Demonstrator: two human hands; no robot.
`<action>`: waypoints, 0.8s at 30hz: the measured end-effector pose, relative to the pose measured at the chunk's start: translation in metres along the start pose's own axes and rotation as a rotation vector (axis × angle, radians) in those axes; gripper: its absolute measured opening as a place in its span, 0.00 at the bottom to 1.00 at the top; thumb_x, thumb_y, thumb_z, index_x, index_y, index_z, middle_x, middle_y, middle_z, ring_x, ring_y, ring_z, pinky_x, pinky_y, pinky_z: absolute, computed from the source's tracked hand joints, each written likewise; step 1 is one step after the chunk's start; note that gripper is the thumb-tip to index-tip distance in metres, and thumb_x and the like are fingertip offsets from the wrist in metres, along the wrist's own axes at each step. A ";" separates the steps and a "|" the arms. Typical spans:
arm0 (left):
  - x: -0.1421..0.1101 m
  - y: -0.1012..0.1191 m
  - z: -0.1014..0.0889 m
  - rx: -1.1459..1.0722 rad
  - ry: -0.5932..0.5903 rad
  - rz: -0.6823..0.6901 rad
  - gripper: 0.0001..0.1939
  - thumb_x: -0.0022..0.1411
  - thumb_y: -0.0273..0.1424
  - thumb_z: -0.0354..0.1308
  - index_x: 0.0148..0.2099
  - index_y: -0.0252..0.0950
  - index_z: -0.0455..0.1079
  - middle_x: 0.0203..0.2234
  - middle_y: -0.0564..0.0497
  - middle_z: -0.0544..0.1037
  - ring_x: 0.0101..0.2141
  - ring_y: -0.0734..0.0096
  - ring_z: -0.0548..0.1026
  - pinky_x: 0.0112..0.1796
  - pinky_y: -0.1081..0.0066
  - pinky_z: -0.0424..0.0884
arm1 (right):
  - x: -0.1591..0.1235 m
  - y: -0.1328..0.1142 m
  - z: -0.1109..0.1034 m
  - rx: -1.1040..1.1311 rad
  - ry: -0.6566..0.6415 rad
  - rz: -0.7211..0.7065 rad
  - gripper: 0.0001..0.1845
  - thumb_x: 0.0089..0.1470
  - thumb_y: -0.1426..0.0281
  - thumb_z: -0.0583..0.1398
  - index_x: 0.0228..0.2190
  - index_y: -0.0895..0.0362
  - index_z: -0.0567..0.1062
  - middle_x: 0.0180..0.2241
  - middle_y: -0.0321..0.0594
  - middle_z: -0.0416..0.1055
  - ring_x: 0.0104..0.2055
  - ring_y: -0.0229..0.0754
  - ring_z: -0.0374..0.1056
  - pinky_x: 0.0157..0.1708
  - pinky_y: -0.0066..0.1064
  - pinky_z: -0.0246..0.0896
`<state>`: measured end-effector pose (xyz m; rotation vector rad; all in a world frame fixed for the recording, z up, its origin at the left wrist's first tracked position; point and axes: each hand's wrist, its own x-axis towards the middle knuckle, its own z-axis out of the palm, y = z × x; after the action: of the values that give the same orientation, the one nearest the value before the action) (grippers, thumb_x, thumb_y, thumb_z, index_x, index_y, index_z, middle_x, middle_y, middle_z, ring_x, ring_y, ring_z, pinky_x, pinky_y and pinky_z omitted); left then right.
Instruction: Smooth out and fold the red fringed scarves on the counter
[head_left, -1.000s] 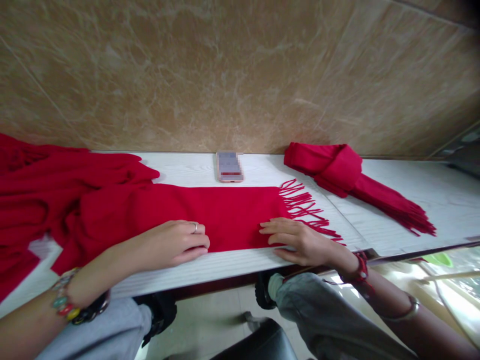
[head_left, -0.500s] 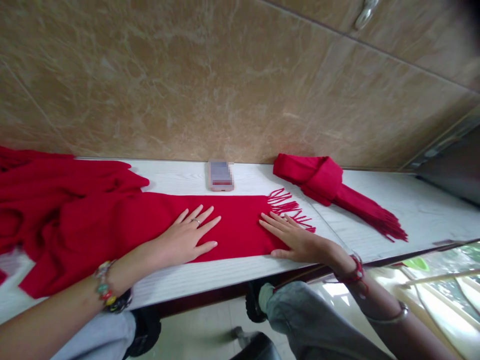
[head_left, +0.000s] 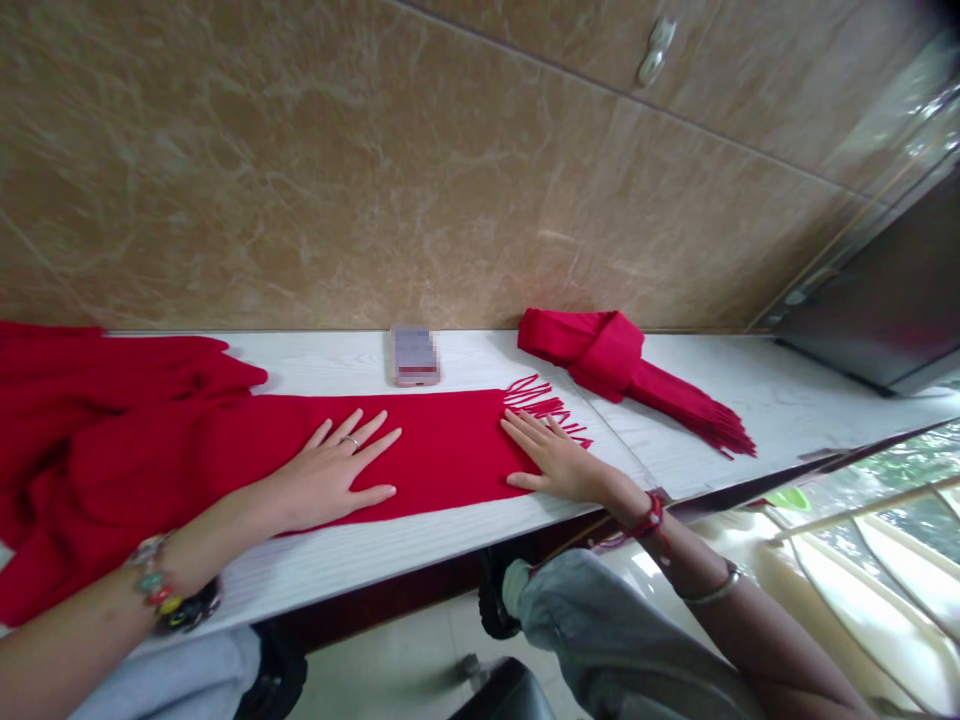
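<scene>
Atop the red scarf [head_left: 442,450], the left hand [head_left: 326,478], previously curled, and right hand [head_left: 559,462] are lying spread; its fringed end [head_left: 541,402] is lying flat.

Red fringed scarf [head_left: 442,440]: end flat on white tabletop [head_left: 330,560], fringe splayed.

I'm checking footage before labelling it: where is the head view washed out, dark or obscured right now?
Head view: glare washes out the lower right, beyond the white table; top-right corner dark; pixelation masks the phone screen; fabric texture on the fringed scarf too soft to make out.
</scene>
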<state>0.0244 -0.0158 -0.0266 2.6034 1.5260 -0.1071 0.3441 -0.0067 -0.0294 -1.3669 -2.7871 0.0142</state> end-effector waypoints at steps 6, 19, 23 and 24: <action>-0.002 0.000 -0.008 -0.009 -0.054 -0.021 0.36 0.58 0.53 0.41 0.64 0.43 0.38 0.62 0.47 0.38 0.60 0.50 0.36 0.54 0.48 0.39 | -0.014 0.051 -0.008 0.098 -0.116 0.073 0.48 0.48 0.46 0.51 0.60 0.61 0.43 0.61 0.55 0.40 0.62 0.54 0.35 0.57 0.53 0.34; 0.029 0.028 -0.004 -0.068 -0.018 -0.108 0.37 0.57 0.53 0.40 0.63 0.42 0.42 0.62 0.45 0.39 0.60 0.47 0.35 0.53 0.44 0.39 | 0.055 0.042 0.023 -0.122 0.181 0.030 0.23 0.60 0.65 0.46 0.53 0.61 0.60 0.57 0.55 0.53 0.59 0.54 0.48 0.51 0.52 0.51; 0.027 0.027 -0.006 -0.069 -0.033 -0.110 0.37 0.57 0.53 0.40 0.64 0.42 0.40 0.62 0.46 0.38 0.60 0.48 0.34 0.53 0.45 0.39 | 0.033 0.091 0.026 -0.241 0.133 0.108 0.17 0.59 0.71 0.47 0.46 0.60 0.68 0.55 0.57 0.57 0.58 0.56 0.50 0.47 0.54 0.57; 0.027 0.027 -0.008 -0.070 -0.035 -0.114 0.37 0.57 0.52 0.40 0.64 0.42 0.40 0.62 0.46 0.37 0.60 0.48 0.34 0.53 0.45 0.39 | 0.029 0.099 0.023 -0.219 0.153 0.154 0.17 0.59 0.71 0.47 0.46 0.61 0.67 0.54 0.57 0.58 0.58 0.55 0.51 0.47 0.53 0.57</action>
<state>0.0609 -0.0046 -0.0205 2.4482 1.6344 -0.1074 0.4035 0.0766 -0.0543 -1.5526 -2.6139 -0.3857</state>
